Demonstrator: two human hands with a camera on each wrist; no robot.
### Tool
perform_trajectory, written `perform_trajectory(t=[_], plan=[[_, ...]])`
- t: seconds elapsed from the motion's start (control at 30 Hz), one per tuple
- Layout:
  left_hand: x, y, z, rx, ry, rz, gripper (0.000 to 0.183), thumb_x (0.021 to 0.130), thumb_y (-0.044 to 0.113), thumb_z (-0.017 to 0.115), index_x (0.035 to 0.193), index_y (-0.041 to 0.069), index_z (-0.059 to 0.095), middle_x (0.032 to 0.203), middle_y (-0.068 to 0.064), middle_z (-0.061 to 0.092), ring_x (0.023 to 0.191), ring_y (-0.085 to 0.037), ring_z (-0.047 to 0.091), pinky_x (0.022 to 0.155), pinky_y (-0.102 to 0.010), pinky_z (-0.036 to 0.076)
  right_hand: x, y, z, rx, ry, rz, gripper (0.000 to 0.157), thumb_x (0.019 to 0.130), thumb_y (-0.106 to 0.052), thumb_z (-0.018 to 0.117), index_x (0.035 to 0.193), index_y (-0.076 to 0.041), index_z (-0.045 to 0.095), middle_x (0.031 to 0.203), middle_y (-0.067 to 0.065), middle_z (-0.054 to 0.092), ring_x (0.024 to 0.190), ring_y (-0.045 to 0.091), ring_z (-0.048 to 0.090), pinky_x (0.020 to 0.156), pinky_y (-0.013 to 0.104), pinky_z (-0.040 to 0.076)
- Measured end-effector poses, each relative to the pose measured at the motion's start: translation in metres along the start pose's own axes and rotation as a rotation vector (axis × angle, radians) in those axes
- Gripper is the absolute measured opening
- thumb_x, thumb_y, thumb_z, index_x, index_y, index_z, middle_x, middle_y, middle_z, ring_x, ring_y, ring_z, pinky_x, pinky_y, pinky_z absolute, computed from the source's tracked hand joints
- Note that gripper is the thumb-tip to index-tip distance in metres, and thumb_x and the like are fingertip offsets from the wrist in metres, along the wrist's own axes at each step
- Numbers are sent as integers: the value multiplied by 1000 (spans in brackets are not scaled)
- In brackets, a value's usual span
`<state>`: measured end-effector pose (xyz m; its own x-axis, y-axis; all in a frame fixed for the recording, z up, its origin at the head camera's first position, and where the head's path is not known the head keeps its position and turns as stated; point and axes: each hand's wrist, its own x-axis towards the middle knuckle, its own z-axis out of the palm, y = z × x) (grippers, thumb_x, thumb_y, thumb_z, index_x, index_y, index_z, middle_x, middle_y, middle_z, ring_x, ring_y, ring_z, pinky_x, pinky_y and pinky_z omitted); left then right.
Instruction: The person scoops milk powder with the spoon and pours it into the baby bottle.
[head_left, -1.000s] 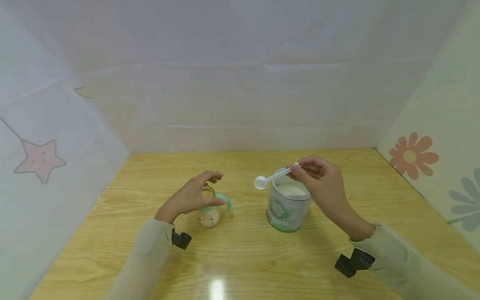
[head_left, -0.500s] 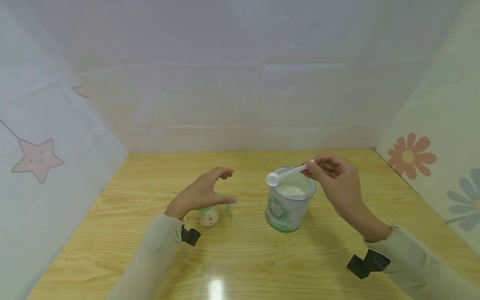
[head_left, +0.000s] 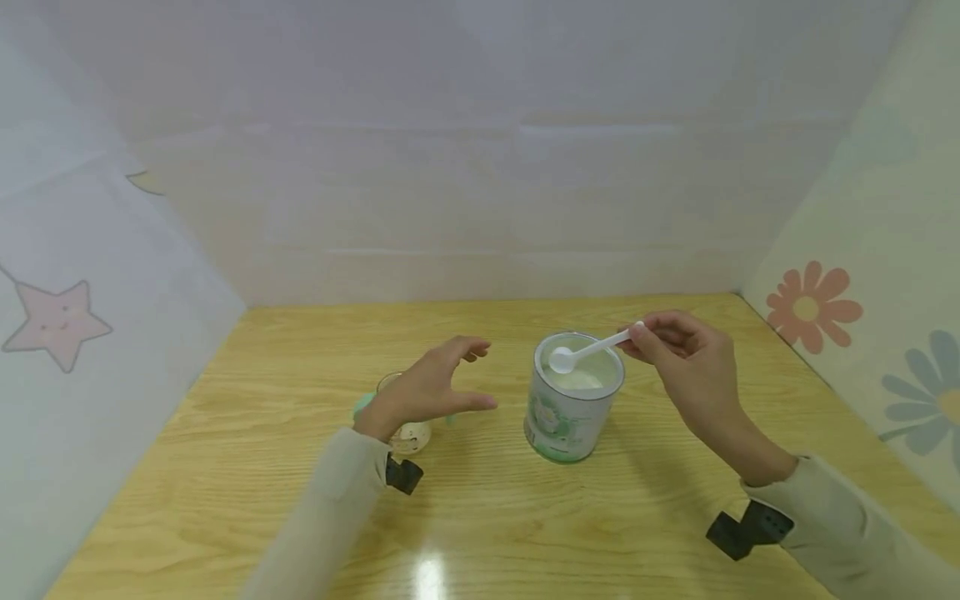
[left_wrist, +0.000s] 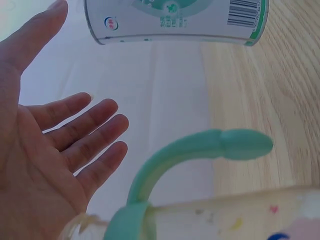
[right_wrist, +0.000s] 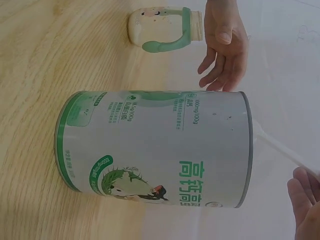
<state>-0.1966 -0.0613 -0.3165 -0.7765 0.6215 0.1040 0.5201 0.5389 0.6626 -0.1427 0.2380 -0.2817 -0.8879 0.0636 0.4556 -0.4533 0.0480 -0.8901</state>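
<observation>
- The right hand [head_left: 693, 367] pinches the end of a white spoon [head_left: 600, 346] between thumb and fingers, off to the right of the can and above the bench.
- The left hand [head_left: 431, 387] grips nothing; its thumb and fingers stand apart with a wide gap between them, facing the can but not touching it. The two hands are well apart, with the can between them.
- The spoon slants down leftward from the right hand, its bowl at the mouth of the can; whether it is inside or just above, I cannot tell.
- The can [head_left: 566, 429], white with green print, stands upright and uncovered on the bench, with pale powder [head_left: 577, 381] inside.
- A clear bottle [right_wrist: 155, 25] with green handles [left_wrist: 170, 155] and small printed pictures stands upright to the left of the can, partly hidden behind the left hand in the head view; I cannot tell whether they touch.
- Both arms wear pale sleeves [head_left: 307, 525], with a small black camera [head_left: 405, 473] at each wrist.
- Under everything lies a bench [head_left: 480, 517] of yellowish wood grain.
- Pale sheets [head_left: 480, 192] surround it, with a pink star [head_left: 58, 323] on the left and a red flower [head_left: 813, 307] on the right.
</observation>
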Motion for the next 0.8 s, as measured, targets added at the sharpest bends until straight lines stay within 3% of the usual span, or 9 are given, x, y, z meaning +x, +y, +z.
perform_trajectory(t=[0.2, 0.53, 0.67, 0.8], plan=[[6, 5, 8, -21, -11, -10, 80, 82, 35, 75, 145, 6, 35, 138, -10, 48, 128, -26, 45, 103, -45, 41, 2, 5, -3, -12, 10, -6, 5, 88, 3, 63, 88, -1, 66, 83, -3, 73, 74, 7, 71, 69, 22, 56], [16, 8, 25, -77, -23, -17, 88, 82, 39, 74, 149, 9, 26, 142, -10, 44, 131, -25, 41, 106, -47, 38, 4, 16, -2, -253, -12, -66, 9, 87, 3, 65, 92, 11, 66, 80, -10, 71, 71, 5, 70, 66, 17, 55], [20, 8, 32, -109, -6, -23, 90, 81, 38, 75, 150, 11, 24, 143, -7, 43, 132, -24, 40, 107, -46, 38, 4, 18, -1, -379, -13, -97, 11, 87, -2, 68, 91, 8, 69, 79, -6, 72, 70, 2, 69, 59, 14, 52], [24, 9, 37, -123, 19, -4, 91, 80, 38, 76, 150, 12, 23, 145, -7, 41, 132, -24, 40, 107, -44, 38, 3, 20, -1, -417, -20, -93, 13, 85, -6, 70, 91, 6, 71, 79, -5, 73, 70, 0, 67, 56, 14, 50]])
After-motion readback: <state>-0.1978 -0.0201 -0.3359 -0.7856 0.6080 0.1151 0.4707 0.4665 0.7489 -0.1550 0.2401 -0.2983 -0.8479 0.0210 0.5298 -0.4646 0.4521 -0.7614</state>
